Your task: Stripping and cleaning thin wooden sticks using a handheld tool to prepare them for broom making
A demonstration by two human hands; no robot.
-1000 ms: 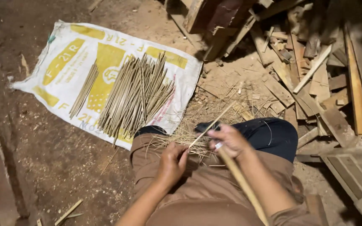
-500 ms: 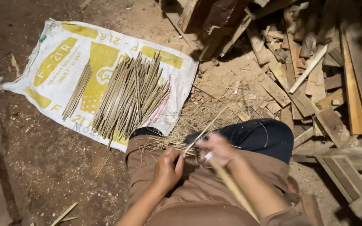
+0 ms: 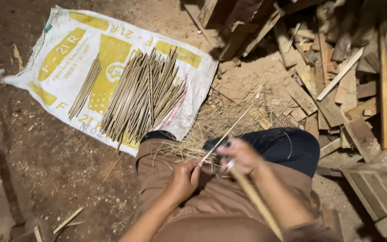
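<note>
L hand point(image 3: 182, 179) pinches the thin pale bamboo sliver point(image 3: 226, 133) low, R hand point(image 3: 242, 157) grips the long wooden-handled tool point(image 3: 256, 201); best w/ shallow strokes away from the fingers.

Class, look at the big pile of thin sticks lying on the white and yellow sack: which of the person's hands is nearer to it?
Left. The left hand sits just below the stick pile, towards its lower right; the right hand lies farther off to the right, above the dark trouser leg.
</note>
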